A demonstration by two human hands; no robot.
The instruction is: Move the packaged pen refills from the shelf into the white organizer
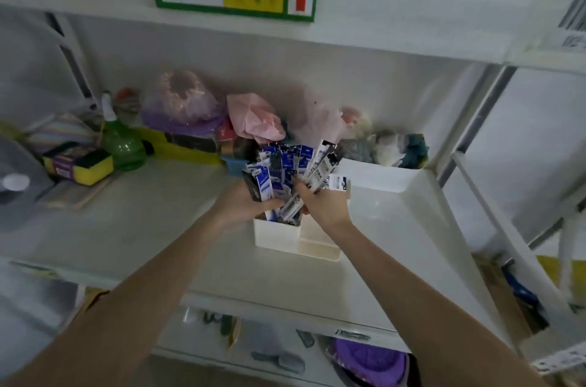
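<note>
The fingers of the left hand (244,201) were curled around a fanned bunch of blue-and-white packaged pen refills (279,169), and the fingers of the right hand (320,201) gripped a second bunch, long black-and-white printed refill packets (326,166), the two bundles touching where the hands met. Both bunches stood above the white rectangular plastic organizer (276,236), with their lower ends reaching into its left compartment; how deep they sat could not be told, since the hands hid the rim there. A lower, cream-tinted compartment (318,248) joined the organizer on its right. The organizer rested on the white shelf (158,212), well out from the clutter at the back: a green plastic spray bottle (122,142), a yellow sponge block with a dark top (79,163), a crumpled pink plastic bag (255,117) and a white open bin (380,177) just behind the right hand. The refills looked nearly placed. The risk, as I judged it, lay in the fan: the slick packets splayed wider than the compartment mouth, so releasing both grips at once could let the outer ones slide over the rim onto the shelf, or push the light organizer sideways and tip it.
</note>
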